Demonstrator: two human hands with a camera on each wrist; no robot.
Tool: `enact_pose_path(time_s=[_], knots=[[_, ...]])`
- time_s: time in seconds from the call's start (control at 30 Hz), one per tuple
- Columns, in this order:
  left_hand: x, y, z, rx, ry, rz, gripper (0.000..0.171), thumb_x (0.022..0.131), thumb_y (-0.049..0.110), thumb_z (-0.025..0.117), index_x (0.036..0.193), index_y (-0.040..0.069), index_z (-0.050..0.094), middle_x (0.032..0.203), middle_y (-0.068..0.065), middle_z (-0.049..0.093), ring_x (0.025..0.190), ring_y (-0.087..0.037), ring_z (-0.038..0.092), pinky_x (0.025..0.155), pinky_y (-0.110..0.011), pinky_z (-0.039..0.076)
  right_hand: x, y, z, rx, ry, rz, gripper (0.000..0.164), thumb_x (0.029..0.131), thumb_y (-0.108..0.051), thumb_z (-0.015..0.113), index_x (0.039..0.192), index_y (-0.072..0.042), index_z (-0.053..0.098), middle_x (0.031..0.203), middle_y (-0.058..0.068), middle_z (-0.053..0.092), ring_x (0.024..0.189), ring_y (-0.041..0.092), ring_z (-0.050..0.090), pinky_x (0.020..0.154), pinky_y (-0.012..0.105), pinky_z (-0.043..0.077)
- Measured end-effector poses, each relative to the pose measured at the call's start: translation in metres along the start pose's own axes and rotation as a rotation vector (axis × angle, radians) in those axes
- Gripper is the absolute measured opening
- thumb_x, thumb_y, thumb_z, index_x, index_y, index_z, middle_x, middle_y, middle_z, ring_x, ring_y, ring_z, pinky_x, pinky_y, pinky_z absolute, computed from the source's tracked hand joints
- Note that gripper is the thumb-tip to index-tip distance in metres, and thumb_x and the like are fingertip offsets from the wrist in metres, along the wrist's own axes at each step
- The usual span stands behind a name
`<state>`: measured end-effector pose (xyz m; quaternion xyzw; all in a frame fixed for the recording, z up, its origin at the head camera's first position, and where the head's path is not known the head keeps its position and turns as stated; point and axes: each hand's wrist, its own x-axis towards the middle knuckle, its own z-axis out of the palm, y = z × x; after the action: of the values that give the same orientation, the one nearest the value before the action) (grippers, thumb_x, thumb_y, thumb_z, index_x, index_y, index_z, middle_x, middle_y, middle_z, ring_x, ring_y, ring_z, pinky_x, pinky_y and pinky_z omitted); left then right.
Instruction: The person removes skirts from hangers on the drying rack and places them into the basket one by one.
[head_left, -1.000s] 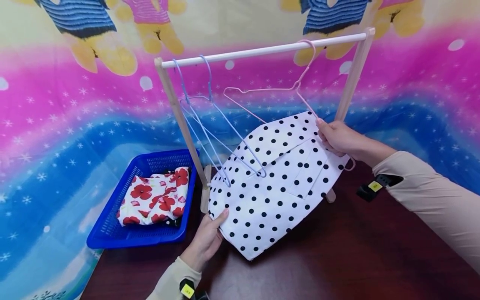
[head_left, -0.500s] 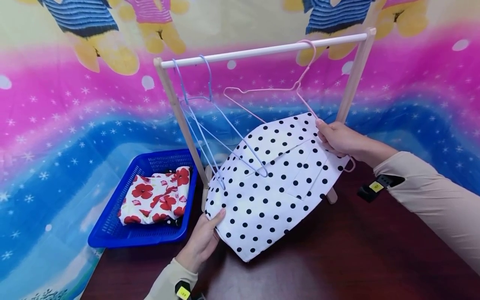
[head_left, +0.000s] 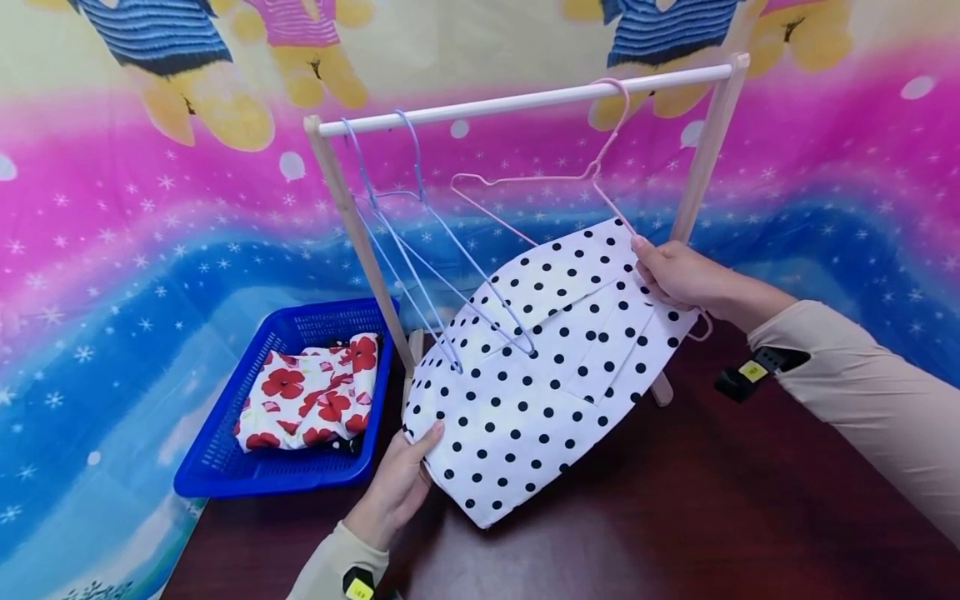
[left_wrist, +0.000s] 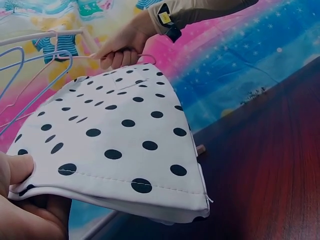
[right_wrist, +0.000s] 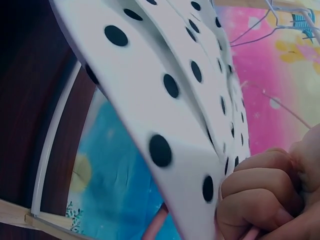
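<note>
A white cloth garment with black polka dots (head_left: 517,408) and a patch pocket slants below the pink hanger (head_left: 551,178), whose hook sits over the rack's bar. Its exact kind does not show. My left hand (head_left: 397,479) pinches the lower left edge, thumb (left_wrist: 20,169) on top and fingers beneath. At the upper right corner, my right hand (head_left: 678,273) grips the cloth together with the hanger's sloping arm. The right wrist view shows curled fingers (right_wrist: 255,197) at the cloth, with a bit of pink rod between them. Much of the hanger's lower part is hidden by the cloth.
Two blue hangers (head_left: 418,179) hang from the left end of the wooden rack's white bar (head_left: 510,103), their lower corners overlapping the garment in view. Left of the rack, a blue basket (head_left: 262,485) holds a red-flowered white cloth (head_left: 300,400). The dark red table (head_left: 675,500) lies below.
My left hand has shifted slightly left and down, drawing the garment's lower end with it. My right hand stays almost in place. The blue hangers sway a little.
</note>
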<state>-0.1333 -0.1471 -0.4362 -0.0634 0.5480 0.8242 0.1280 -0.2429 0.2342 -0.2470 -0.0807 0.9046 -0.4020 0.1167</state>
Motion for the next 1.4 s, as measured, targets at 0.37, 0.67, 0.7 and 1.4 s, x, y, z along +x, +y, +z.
enact_pose_path(time_s=[0.37, 0.67, 0.7, 1.4], knots=[[-0.002, -0.002, -0.010, 0.015, 0.008, 0.005, 0.053, 0.105, 0.020, 0.055, 0.150, 0.002, 0.035, 0.121, 0.008, 0.068, 0.110, -0.003, 0.066, 0.096, -0.019, 0.053, 0.001, 0.004, -0.002, -0.013, 0.008, 0.009, 0.061, 0.107, -0.057, 0.016, 0.073, -0.011, 0.036, 0.051, -0.005, 0.028, 0.041, 0.010, 0.025, 0.040, 0.027, 0.024], [-0.004, 0.002, -0.014, 0.033, 0.034, -0.003, 0.055, 0.103, 0.022, 0.059, 0.149, 0.003, 0.036, 0.121, 0.006, 0.068, 0.108, -0.005, 0.068, 0.094, -0.021, 0.055, 0.002, 0.005, -0.003, -0.014, 0.011, 0.009, 0.061, 0.107, -0.058, 0.016, 0.071, -0.012, 0.035, 0.050, -0.006, 0.027, 0.041, 0.010, 0.023, 0.040, 0.027, 0.023], [-0.005, 0.002, -0.014, 0.031, 0.038, -0.005, 0.055, 0.103, 0.022, 0.059, 0.149, 0.003, 0.036, 0.121, 0.006, 0.068, 0.108, -0.005, 0.068, 0.093, -0.021, 0.055, 0.002, 0.005, -0.003, -0.010, 0.009, 0.012, 0.061, 0.106, -0.058, 0.016, 0.071, -0.012, 0.035, 0.051, -0.006, 0.027, 0.041, 0.010, 0.023, 0.040, 0.027, 0.023], [-0.006, -0.001, -0.025, 0.063, 0.051, -0.003, 0.057, 0.103, 0.025, 0.059, 0.150, 0.002, 0.036, 0.121, 0.007, 0.068, 0.108, -0.005, 0.068, 0.094, -0.021, 0.055, -0.001, 0.005, -0.007, -0.011, -0.012, 0.011, 0.063, 0.104, -0.063, 0.015, 0.068, -0.014, 0.032, 0.050, -0.006, 0.025, 0.042, 0.009, 0.020, 0.041, 0.026, 0.022]])
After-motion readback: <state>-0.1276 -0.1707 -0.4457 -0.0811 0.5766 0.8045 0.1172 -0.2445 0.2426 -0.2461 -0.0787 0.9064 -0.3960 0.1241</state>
